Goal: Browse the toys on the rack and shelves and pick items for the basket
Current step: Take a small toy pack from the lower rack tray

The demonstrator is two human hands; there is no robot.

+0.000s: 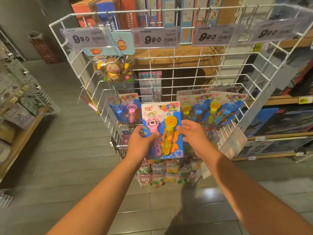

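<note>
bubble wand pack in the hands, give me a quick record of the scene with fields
held item: bubble wand pack, one pink wand, one yellow
left hand: grips the pack's left edge, thumb on the front
right hand: holds the pack's right edge
rack: white wire, similar packs hang behind the held one
monkey toy: hangs at upper left of rack
price tags: read 9.90
basket: not in view

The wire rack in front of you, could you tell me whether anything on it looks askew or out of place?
The bubble wand cards hanging at the right of the wire rack tilt and overlap unevenly. The monkey toy hangs alone on the top row, its neighbouring hooks bare. Nothing looks damaged or spilled.
</note>
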